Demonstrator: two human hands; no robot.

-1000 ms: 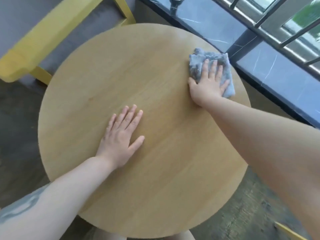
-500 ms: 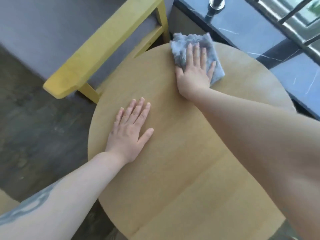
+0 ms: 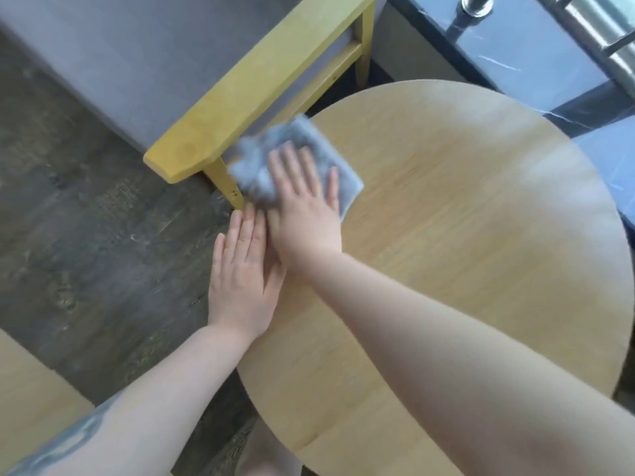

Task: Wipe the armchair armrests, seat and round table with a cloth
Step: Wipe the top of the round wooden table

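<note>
The round light-wood table [image 3: 464,242] fills the right half of the head view. A grey-blue cloth [image 3: 292,142] lies at its left rim, blurred. My right hand [image 3: 305,207] presses flat on the cloth with straight fingers. My left hand [image 3: 244,269] rests flat on the table's left edge, fingers straight, right beside and partly under the right wrist. The armchair's yellow wooden armrest [image 3: 254,87] runs diagonally just left of the cloth, with the grey seat cushion [image 3: 144,63] behind it.
Dark wood-look floor [image 3: 86,235] lies to the left. A dark marble sill [image 3: 515,53] with metal railing posts [image 3: 476,5] runs along the top right. Another light wooden surface [image 3: 24,389] shows at the lower left corner.
My right hand has swept the cloth from the table's far right side round the far rim to the left edge, next to my left hand. The camera view has shifted left.
</note>
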